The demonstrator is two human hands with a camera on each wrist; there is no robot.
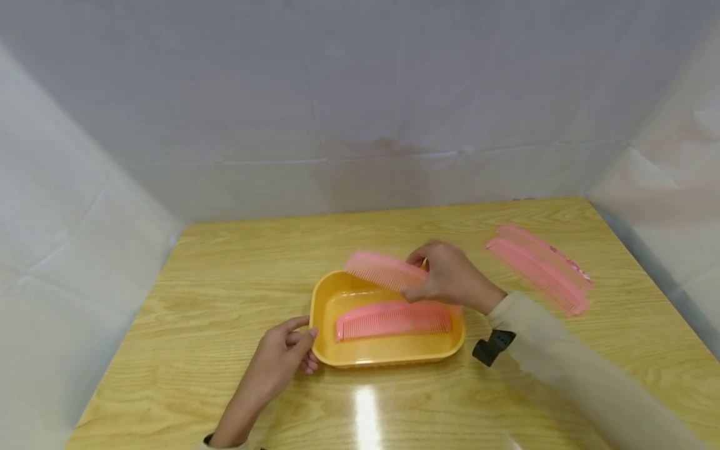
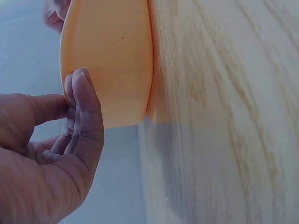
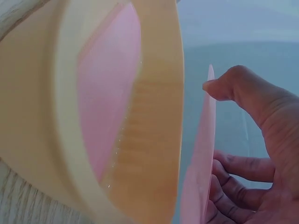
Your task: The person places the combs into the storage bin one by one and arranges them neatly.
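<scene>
My right hand (image 1: 452, 278) grips one end of a pink comb (image 1: 382, 270), holding it above the back part of a yellow plastic basin (image 1: 388, 361). In the right wrist view that comb (image 3: 202, 154) appears edge-on, between the thumb and the fingers, beside the basin wall. Inside the basin lies another pink comb (image 1: 394, 320), teeth toward the front. At the basin's left end my left hand (image 1: 278, 356) pinches the rim, and the left wrist view shows its fingers (image 2: 86, 105) against the outer wall (image 2: 112, 60).
Pink combs (image 1: 534, 265) lie overlapping on the wooden table (image 1: 225, 275) to the right, one with a patterned spine. Pale sheeting (image 1: 360, 112) stands behind the table and on both sides. A black strap (image 1: 495, 347) circles the right sleeve's cuff.
</scene>
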